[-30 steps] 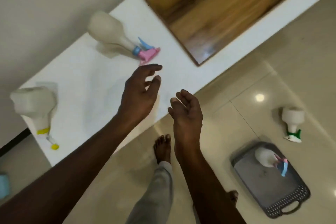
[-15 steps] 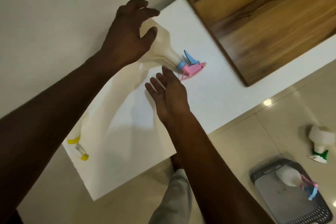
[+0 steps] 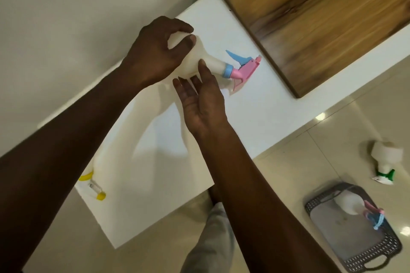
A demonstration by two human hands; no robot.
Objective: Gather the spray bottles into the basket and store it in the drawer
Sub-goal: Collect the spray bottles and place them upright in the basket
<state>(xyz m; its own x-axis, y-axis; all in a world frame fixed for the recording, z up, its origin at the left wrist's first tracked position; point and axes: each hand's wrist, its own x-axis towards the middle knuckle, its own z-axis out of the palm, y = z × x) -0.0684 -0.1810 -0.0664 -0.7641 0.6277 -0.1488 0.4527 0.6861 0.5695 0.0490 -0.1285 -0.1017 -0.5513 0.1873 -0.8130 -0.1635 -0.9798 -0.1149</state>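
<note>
A white spray bottle with a pink and blue nozzle (image 3: 214, 65) lies on the white counter (image 3: 255, 104). My left hand (image 3: 158, 51) is closed around its body. Just below it, my right hand (image 3: 200, 99) has its fingers spread, the fingertips touching the underside of the bottle. A second bottle with a yellow nozzle (image 3: 93, 186) sits at the counter's near left, mostly hidden by my left arm. On the floor at the lower right, a grey basket (image 3: 386, 255) holds another pink-and-blue bottle (image 3: 355, 205). A green-nozzled bottle (image 3: 385, 160) lies on the floor beside it.
A wooden board (image 3: 321, 15) lies on the counter at the upper right, close to the held bottle's nozzle. The wall runs along the counter's far left side. Glossy beige floor tiles (image 3: 299, 162) spread between counter and basket. My grey trouser leg (image 3: 213, 239) is below.
My left hand has closed around the pink-and-blue bottle's body. My right hand has come up under the bottle and now touches it. The view has shifted slightly.
</note>
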